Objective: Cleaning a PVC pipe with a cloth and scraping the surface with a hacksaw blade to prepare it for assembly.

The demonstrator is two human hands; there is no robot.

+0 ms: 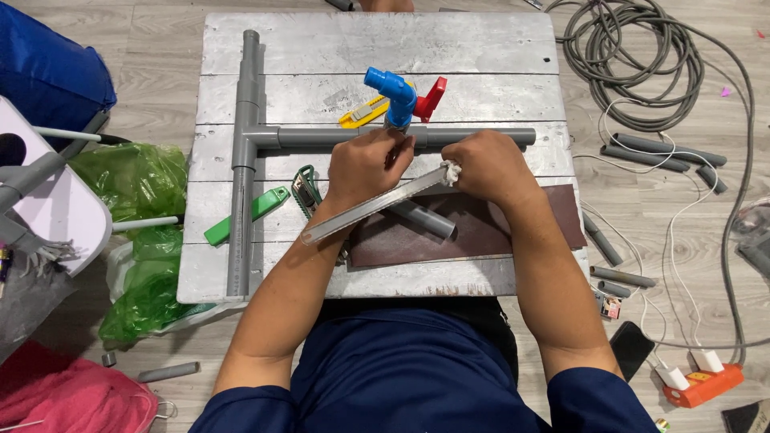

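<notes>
On the grey wooden bench (pixel 481 48) I see a grey plastic T-shaped pipe assembly (pixel 243 144) at the left. My left hand (pixel 365 164) has its grip closed on a long flat metal file (pixel 369 206). My right hand (pixel 489 164) pinches the file's white-wrapped end, just before the blue plastic tap (pixel 393 92).
</notes>
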